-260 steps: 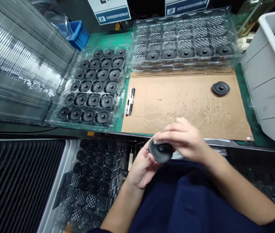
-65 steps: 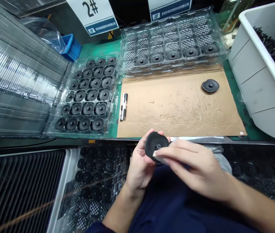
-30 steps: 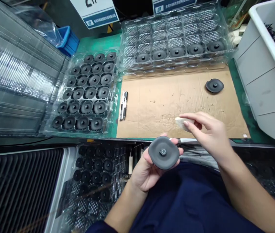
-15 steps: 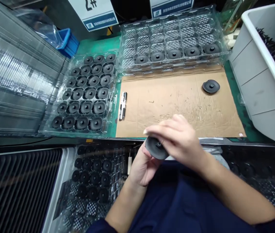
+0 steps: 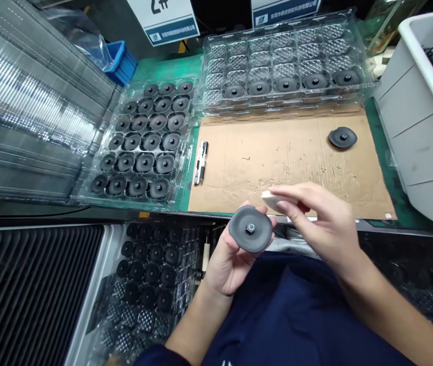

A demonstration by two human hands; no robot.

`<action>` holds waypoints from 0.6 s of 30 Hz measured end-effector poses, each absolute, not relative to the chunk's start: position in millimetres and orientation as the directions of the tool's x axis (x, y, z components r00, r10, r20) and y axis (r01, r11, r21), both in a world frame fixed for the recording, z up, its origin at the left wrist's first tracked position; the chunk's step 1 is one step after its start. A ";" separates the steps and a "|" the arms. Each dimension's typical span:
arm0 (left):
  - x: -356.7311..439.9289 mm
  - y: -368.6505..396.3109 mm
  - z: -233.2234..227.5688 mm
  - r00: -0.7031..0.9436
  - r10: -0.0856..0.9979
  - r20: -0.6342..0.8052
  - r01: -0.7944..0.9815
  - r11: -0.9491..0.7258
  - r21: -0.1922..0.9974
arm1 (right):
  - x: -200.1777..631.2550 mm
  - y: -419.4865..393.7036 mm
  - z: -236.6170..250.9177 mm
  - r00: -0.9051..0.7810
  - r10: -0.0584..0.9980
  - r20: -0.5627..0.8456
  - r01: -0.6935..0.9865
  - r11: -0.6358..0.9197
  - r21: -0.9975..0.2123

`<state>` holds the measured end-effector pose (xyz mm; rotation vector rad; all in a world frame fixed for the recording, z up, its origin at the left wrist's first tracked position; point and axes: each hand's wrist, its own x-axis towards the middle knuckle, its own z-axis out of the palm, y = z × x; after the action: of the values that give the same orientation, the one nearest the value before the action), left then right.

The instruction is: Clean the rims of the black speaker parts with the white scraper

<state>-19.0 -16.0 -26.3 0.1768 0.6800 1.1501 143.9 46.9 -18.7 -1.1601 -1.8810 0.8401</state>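
Note:
My left hand (image 5: 227,262) holds a dark grey rounded disc (image 5: 250,229) with a small hex hub in its middle, face up, just below the table's front edge. My right hand (image 5: 317,218) pinches a small whitish block (image 5: 273,199) just to the right of and slightly above the disc, apart from it. Another grey disc (image 5: 342,138) lies alone on the brown cardboard sheet (image 5: 277,162) at its far right.
A clear tray (image 5: 143,142) full of discs sits left of the cardboard; another clear tray (image 5: 285,66) at the back holds one front row of discs. A pen-like tool (image 5: 201,161) lies at the cardboard's left edge. A white bin (image 5: 422,127) stands right. More trays sit below the table (image 5: 151,274).
My right hand has lifted off the disc and drawn back to the right with the whitish block, uncovering the disc's face. My left hand still holds the disc.

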 end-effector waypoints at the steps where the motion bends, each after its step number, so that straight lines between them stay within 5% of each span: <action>1: -16.6 -16.3 -26.8 0.221 0.877 -0.426 -0.766 0.426 0.481 | 139.0 48.0 -7.3 -0.349 0.870 0.350 0.375 0.472 -0.798; 4: -15.1 -16.1 -29.8 0.130 0.879 -0.459 -0.724 0.400 0.562 | 130.3 46.5 9.7 -0.455 0.811 0.368 0.391 0.553 -0.736; 7: -21.6 -14.8 -31.8 0.022 0.921 -0.390 -0.707 0.290 0.645 | 136.4 40.3 9.9 -0.480 0.864 0.149 0.468 0.396 -0.790; 11: -28.8 -12.1 -27.8 0.010 0.960 -0.281 -0.721 0.202 0.663 | 156.9 36.3 -2.7 -0.658 0.752 -0.045 0.190 0.109 -0.976; 15: -27.1 -10.4 -24.9 0.092 0.955 -0.280 -0.756 0.250 0.605 | 172.2 43.0 -36.2 -0.339 0.918 -0.206 0.298 -0.103 -0.949; 18: -25.1 -10.7 -26.8 0.141 0.936 -0.322 -0.788 0.303 0.536 | 176.6 54.5 -66.6 -0.189 0.967 -0.173 0.472 -0.065 -0.879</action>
<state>-25.1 -10.7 -26.8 0.2626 0.6758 1.2651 176.6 54.5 -66.6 -1.5446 -1.6824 1.2100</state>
